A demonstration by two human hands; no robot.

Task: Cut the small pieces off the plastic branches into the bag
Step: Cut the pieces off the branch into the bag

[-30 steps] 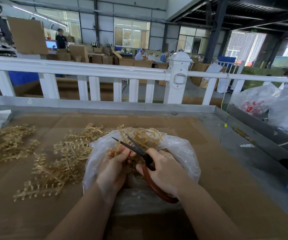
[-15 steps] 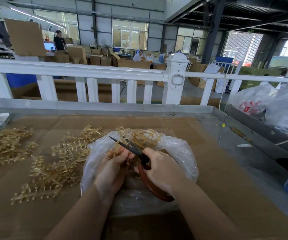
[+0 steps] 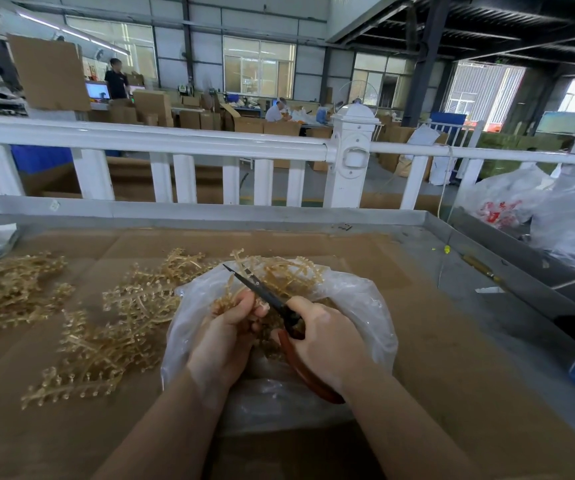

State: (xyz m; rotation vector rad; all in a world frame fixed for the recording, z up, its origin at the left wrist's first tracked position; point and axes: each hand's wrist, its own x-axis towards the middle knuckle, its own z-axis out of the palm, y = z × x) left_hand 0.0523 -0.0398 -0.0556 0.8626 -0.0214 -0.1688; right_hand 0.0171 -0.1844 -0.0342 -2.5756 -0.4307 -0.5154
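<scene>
A clear plastic bag (image 3: 365, 306) lies open on the cardboard-covered table, with golden plastic branch pieces inside. My left hand (image 3: 223, 337) grips a golden plastic branch (image 3: 279, 275) over the bag's mouth. My right hand (image 3: 324, 341) grips red-handled scissors (image 3: 272, 299), whose dark blades point up and left, nearly closed, beside my left thumb and across the branch.
Loose golden branches lie in a pile (image 3: 113, 320) left of the bag and in another pile (image 3: 5, 292) at the far left. A white railing (image 3: 175, 147) runs behind the table. Plastic bags (image 3: 528, 209) sit at the right, beyond a metal edge (image 3: 507, 265).
The scissor blades have gone from spread to nearly closed. Both hands stay over the bag in the same grip.
</scene>
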